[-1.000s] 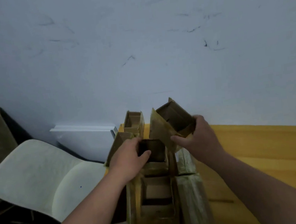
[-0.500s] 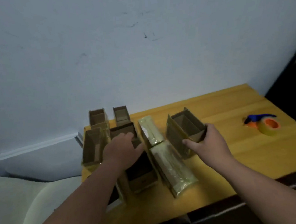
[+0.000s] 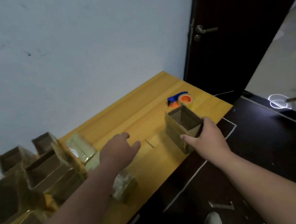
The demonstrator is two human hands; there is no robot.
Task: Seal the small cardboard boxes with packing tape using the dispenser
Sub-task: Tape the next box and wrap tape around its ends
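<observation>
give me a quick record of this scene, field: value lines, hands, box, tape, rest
right hand: right hand grips an open cardboard box by its near rim
box state: upright on the table, top open, not sealed
left hand: left hand over bare table, fingers relaxed, holding nothing
tape dispenser: tape dispenser, blue and orange, lies beyond the held box, untouched
other boxes: pile of boxes at the table's left end, several open
surroundings: dark door to the right of the table
</observation>
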